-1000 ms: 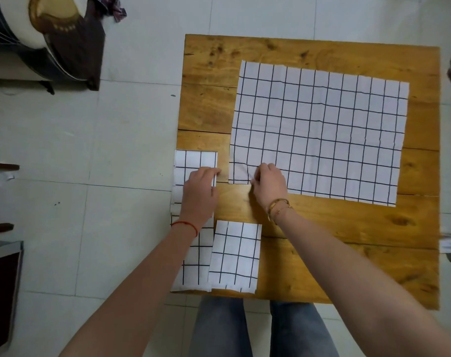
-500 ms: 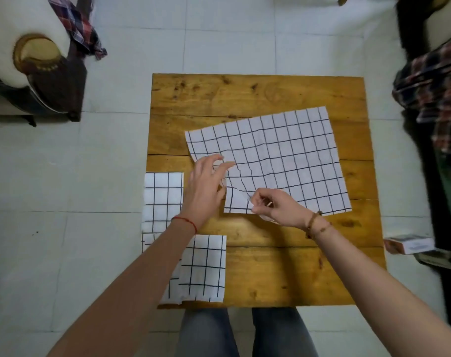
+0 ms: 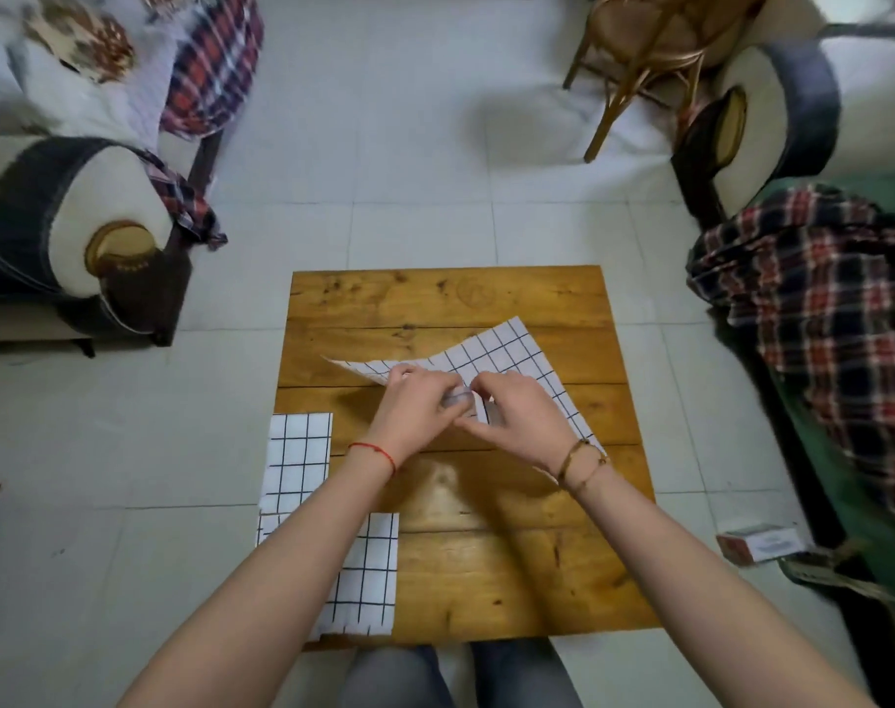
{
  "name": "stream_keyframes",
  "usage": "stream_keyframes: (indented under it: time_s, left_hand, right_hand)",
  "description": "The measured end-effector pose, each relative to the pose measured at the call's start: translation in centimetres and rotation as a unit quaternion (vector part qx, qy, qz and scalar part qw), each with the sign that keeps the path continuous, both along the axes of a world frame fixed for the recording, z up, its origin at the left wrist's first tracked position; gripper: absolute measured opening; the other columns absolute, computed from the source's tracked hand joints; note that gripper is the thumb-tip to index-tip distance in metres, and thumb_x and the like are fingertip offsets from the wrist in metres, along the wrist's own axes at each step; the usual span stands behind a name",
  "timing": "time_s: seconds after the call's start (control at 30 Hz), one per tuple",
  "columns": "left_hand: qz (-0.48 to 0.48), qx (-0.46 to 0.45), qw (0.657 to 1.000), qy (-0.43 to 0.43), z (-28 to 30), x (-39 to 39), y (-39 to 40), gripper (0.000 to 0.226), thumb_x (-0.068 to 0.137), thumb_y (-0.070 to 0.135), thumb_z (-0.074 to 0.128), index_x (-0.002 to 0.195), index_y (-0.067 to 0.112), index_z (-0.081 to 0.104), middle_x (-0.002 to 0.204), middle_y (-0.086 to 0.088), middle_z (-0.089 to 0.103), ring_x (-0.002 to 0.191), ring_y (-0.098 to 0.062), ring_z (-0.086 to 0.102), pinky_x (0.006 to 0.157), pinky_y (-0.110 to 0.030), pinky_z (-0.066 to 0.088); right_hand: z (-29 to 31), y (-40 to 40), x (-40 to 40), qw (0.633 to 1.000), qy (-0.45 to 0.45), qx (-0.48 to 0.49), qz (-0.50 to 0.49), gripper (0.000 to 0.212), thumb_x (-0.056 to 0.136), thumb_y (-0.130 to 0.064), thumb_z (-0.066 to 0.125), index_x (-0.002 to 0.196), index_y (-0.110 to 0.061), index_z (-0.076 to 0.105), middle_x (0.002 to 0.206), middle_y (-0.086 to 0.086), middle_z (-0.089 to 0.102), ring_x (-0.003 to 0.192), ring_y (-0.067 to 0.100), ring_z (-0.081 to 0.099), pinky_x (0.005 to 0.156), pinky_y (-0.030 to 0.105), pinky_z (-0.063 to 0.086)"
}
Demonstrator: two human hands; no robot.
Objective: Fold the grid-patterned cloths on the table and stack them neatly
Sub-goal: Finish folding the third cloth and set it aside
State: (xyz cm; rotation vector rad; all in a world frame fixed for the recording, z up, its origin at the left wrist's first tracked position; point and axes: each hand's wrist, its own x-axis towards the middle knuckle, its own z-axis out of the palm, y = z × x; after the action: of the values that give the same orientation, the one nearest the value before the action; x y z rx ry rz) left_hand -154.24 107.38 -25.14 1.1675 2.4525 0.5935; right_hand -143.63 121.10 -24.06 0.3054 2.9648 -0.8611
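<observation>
Here we sit at the wooden table (image 3: 486, 580), our knees in grey trousers (image 3: 399, 677) just under its near edge. Nearest us and left of where we hold, a folded grid cloth (image 3: 369, 574) lies flat at the near left corner, partly under our left forearm, and a second folded grid cloth (image 3: 297, 459) lies just beyond it, hanging a little over the table's left edge. Over the middle of the table our two hands meet, close enough to touch. Our left hand (image 3: 415, 411) has its fingers curled round the near edge of the large grid cloth (image 3: 501, 357), and our right hand (image 3: 524, 416) pinches the same bunched edge just beside it; how each fingertip lies we cannot tell, as the spot is blurred. From this hold the large cloth spreads away and to the right, its left corner lifted off the wood, its right part lying on the table under our right wrist. Well right of the grip, a small box (image 3: 759, 541) lies on the tiled floor (image 3: 409, 145). Farther off stand a plaid-draped sofa (image 3: 818, 309) on the right, an armchair (image 3: 77, 247) on the left and a wooden chair (image 3: 644, 48) beyond.
</observation>
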Motion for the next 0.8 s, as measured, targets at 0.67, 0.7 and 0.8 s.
stream_keyframes:
  time_s: [0.67,0.7,0.8]
  left_hand:
    - [0.074,0.068,0.987,0.127,19.1,-2.7,1.2,0.019,0.087,0.036,0.065,0.085,0.018,0.06,0.089,0.0,0.07,0.093,-0.022,0.065,0.091,-0.039,0.048]
    - [0.08,0.071,0.985,0.132,19.9,-2.9,1.1,0.02,0.086,0.036,0.065,0.088,0.017,0.062,0.09,-0.001,0.071,0.093,-0.022,0.065,0.09,-0.039,0.049]
    - [0.083,0.087,0.982,0.145,22.1,-3.7,0.8,0.017,0.084,0.037,0.068,0.084,0.022,0.061,0.088,0.004,0.071,0.09,-0.019,0.066,0.09,-0.04,0.05]
  right_hand:
    - [21.3,9.1,-0.9,0.988,0.129,0.06,-0.062,0.011,0.089,-0.016,0.055,0.088,-0.015,0.066,0.086,0.004,0.07,0.084,0.023,0.064,0.073,0.033,0.051]
    - [22.0,9.5,-0.9,0.987,0.133,0.066,-0.065,0.011,0.09,-0.016,0.055,0.089,-0.014,0.066,0.086,0.005,0.07,0.084,0.024,0.064,0.073,0.034,0.051]
    - [23.5,10.5,-0.7,0.985,0.14,0.076,-0.071,0.012,0.091,-0.017,0.054,0.09,-0.014,0.066,0.087,0.007,0.07,0.086,0.025,0.063,0.072,0.035,0.05]
